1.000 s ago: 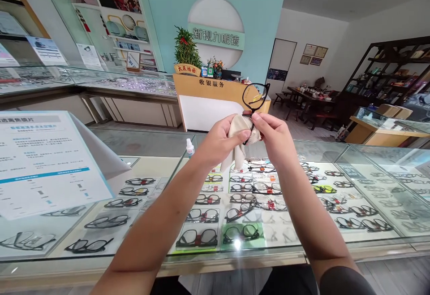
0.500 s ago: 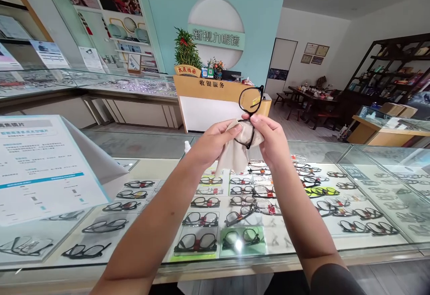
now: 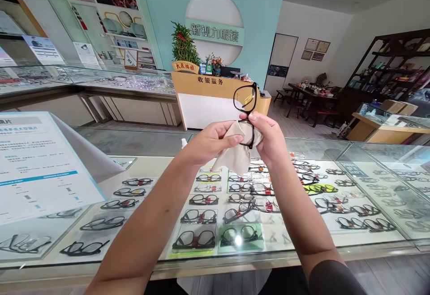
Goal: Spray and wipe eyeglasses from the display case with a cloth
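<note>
A pair of black-framed eyeglasses [image 3: 254, 100] is held on end above the glass counter, one lens up and the other down. My right hand [image 3: 268, 134] pinches the frame near the bridge. Folded over the lower lens is a beige cleaning cloth [image 3: 237, 158], gripped by my left hand [image 3: 217, 140] with the thumb pressed on the front. The cloth's loose end hangs below my fingers. The upper lens stays uncovered, with a yellow mark showing through it. The fingers behind the cloth are hidden.
Beneath my arms, a glass display case [image 3: 141, 241] holds rows of eyeglasses. A large white leaflet stand [image 3: 43, 165] stands on its left. Further off are a wooden cashier desk [image 3: 215, 89], a potted plant [image 3: 183, 46] and another display counter [image 3: 131, 84].
My left thumb has slid down and the cloth has shifted over the lower lens. The glasses have turned slightly in my hands. The whole view has moved a little.
</note>
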`<state>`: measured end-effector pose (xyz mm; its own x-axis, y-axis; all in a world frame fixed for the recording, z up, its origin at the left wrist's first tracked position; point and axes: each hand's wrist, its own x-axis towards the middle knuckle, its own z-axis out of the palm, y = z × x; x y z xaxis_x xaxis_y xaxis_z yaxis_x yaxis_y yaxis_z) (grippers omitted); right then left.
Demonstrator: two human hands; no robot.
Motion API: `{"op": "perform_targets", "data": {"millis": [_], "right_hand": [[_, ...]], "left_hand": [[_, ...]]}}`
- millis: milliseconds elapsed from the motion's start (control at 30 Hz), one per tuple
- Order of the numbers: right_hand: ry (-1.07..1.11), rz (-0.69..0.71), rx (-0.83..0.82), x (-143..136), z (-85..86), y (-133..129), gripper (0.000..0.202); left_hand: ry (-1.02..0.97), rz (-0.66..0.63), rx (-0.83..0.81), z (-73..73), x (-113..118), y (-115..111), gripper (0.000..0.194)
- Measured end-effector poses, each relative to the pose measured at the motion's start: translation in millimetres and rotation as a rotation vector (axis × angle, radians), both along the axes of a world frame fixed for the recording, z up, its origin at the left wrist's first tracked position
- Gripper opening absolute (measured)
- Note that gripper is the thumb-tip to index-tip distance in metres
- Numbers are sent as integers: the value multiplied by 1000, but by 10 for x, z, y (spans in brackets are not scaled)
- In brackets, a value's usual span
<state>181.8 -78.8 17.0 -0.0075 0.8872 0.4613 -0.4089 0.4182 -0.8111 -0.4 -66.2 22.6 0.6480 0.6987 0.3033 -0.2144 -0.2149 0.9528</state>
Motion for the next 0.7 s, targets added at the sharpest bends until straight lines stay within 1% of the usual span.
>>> {"op": "perform_targets", "data": {"millis": [167,267,333,400,467,567,633,700], "right_hand": [[7,6,25,-47,-21,-9,20],[6,11,-1,-71,-17,-32,25],[5,18,-23,-77,-13,-42,29],[5,27,-28,-74,-15,-36,30],[-5,20,-18,-62,-24,-13,31],[-21,-17,-10,-35,-41,36,35],[-22,-29,-20,-17,-43,57,38],[-18,-14,-39,-10,-37,57,39]], "left_hand": [[-82,109,6,-65,112,0,51],[-151,181,36,-108,208,-18,53],[-192,235,50,-120,262,-44,54],[-214,263,45,-119,290,-71,56],[-199,251,18,-112,286,-85,56],[-140,193,-6,-103,249,-76,54],[-123,170,13,-108,238,-64,53],[-140,176,39,-124,259,-65,53]]}}
